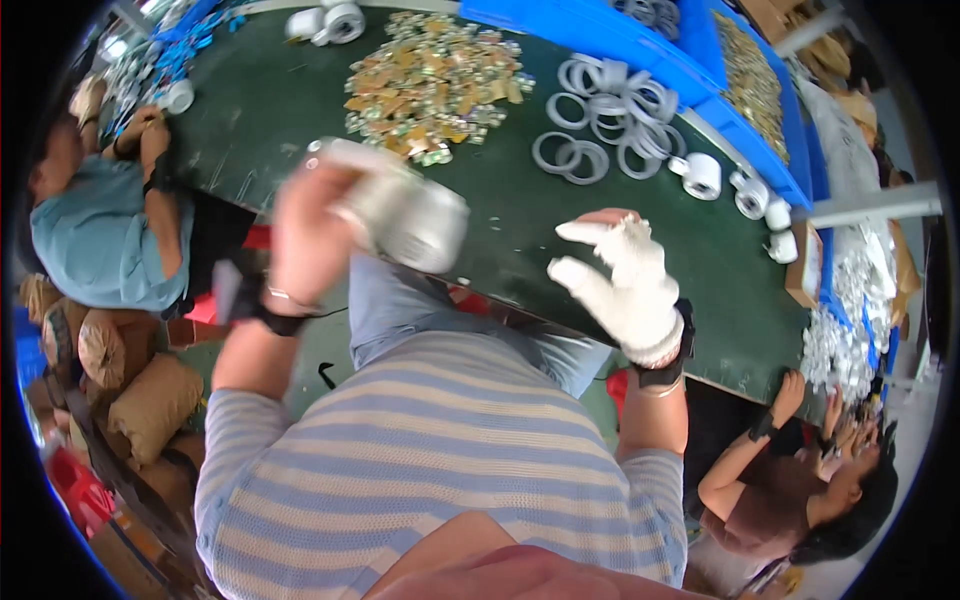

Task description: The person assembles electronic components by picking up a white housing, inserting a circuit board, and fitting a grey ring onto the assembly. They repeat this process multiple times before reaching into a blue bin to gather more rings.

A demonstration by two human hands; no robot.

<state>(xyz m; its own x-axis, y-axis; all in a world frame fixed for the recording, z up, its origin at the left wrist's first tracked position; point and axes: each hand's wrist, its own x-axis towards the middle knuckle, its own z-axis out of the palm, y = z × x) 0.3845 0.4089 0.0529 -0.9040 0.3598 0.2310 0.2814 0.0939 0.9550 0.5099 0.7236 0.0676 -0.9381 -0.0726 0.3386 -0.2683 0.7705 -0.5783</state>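
Observation:
My left hand, bare and blurred by motion, grips a white plastic housing above the near edge of the green table. The housing is smeared, with a rounded, cup-like end towards the right. Another pale piece shows at the fingertips; I cannot tell whether it belongs to the same part. My right hand wears a white glove with some bare fingertips. Its thumb and forefinger are spread apart with nothing between them. Beyond it lie loose translucent grey rings in a heap.
A pile of small yellowish and silver pieces covers the table's far middle. White housings stand at the right and more at the back. Blue bins line the far right. Co-workers sit left and right.

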